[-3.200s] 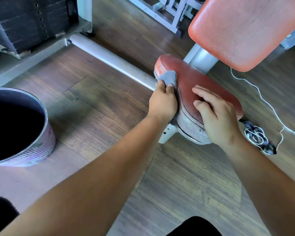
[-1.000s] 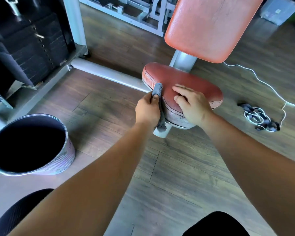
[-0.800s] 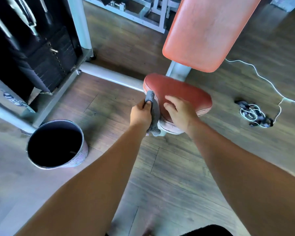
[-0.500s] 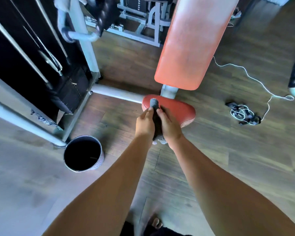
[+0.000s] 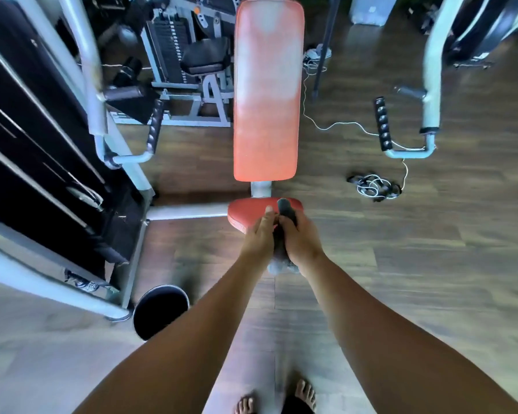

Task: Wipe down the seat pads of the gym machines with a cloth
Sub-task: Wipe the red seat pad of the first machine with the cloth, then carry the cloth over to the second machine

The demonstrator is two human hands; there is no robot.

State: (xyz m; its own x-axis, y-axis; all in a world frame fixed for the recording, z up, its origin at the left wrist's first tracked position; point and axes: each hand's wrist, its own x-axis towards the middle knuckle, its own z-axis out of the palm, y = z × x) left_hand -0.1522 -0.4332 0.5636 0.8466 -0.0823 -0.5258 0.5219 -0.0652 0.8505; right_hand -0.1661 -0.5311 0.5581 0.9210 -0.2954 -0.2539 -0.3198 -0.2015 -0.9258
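Right hand fingers curl round cloth over seat pad; left hand grip unclear; bucket beside.

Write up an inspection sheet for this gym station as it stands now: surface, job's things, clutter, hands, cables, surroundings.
Surface: wood-plank floor; red seat pad on a grey frame, partly covered by the hands.
Job's things: grey cloth bunched over the seat pad's front edge.
Clutter: dark bucket on the floor, to the left.
Grippers: left hand and right hand both grip the cloth between them.
Cables: white cord trails across the floor to a tangled bundle right of the seat.
Surroundings: red backrest, faded pale higher up; ribbed handles on either side; another machine behind; bare feet at the bottom.
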